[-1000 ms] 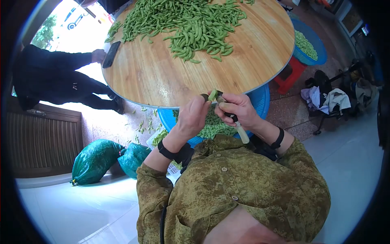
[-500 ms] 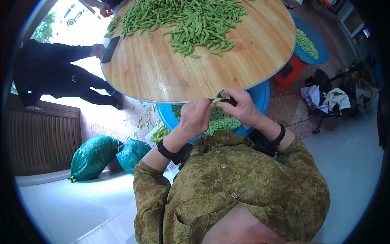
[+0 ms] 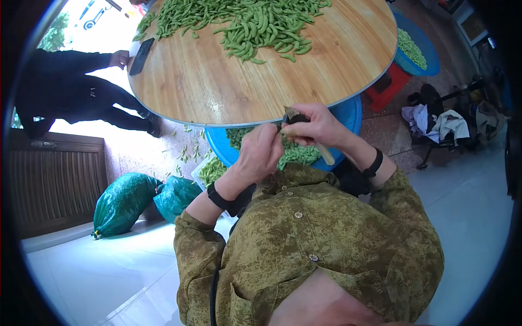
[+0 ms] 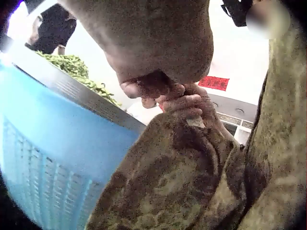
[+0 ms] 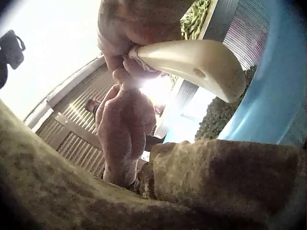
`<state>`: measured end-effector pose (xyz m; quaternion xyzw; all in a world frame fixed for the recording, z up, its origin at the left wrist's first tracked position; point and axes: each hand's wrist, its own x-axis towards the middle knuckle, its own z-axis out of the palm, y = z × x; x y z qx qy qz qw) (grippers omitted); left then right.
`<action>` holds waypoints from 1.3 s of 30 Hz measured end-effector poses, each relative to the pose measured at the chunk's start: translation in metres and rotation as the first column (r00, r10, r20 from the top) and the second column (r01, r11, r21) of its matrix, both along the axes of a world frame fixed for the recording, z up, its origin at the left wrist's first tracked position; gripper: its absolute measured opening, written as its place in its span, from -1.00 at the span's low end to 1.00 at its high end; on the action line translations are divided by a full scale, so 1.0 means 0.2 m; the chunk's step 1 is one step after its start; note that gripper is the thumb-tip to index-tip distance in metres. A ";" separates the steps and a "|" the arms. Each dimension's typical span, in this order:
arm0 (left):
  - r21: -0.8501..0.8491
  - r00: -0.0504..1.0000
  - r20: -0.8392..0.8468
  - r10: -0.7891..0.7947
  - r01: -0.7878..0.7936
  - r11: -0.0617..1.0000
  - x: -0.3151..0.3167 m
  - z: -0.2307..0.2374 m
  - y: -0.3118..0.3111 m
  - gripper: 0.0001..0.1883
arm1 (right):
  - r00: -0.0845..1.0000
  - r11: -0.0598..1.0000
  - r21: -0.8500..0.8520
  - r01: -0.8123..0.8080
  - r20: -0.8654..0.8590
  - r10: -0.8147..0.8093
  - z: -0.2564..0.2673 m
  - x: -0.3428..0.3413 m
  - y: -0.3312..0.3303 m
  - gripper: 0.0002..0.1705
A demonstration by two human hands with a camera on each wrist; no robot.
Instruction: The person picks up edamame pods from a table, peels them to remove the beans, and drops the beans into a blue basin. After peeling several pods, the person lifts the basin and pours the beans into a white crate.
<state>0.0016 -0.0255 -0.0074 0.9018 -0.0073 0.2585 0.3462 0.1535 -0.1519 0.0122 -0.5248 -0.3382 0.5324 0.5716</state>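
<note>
My left hand (image 3: 257, 154) pinches a green bean pod (image 3: 281, 131), mostly hidden by the fingertips. Facing it, my right hand (image 3: 322, 129) grips a small knife by its cream handle (image 3: 325, 155); its dull blade (image 3: 294, 113) pokes out beyond the thumb. Both hands' fingertips meet above a blue basin (image 3: 354, 117) of shelled beans (image 3: 299, 156), close to the table's near edge. In the right wrist view the knife handle (image 5: 192, 64) sticks out below the palm. Dark coverings show on some fingertips.
Pods (image 3: 266, 30) heap on the round wooden table (image 3: 217, 92). A white basket of pods (image 3: 211, 171) and green sacks (image 3: 126, 204) stand at left. At right, another blue basin (image 3: 432, 57) sits on a red stool (image 3: 392, 87). Someone's hand (image 3: 119, 58) is beside a dark flat object (image 3: 141, 56).
The pod was plainly visible between the hands, first upright, then lying sideways; now fingers mostly cover it. Both hands shift slightly upward in view, and the knife handle shows again.
</note>
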 end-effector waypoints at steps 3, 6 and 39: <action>-0.049 0.997 0.001 0.080 -0.080 0.996 0.05 0.02 0.02 -0.91 | 0.997 0.999 0.023 0.032 0.069 -0.033 0.02 0.02 0.03 -0.82; -0.111 0.993 -0.025 0.114 -0.116 0.987 0.08 0.04 0.03 -0.93 | 0.913 0.977 0.118 0.177 0.351 -0.208 0.02 -0.03 0.04 -0.79; 0.400 0.959 -0.236 0.155 -0.049 0.915 0.26 0.25 0.55 -0.75 | 0.837 0.994 -0.109 0.003 0.544 0.058 0.02 0.06 -0.04 -0.70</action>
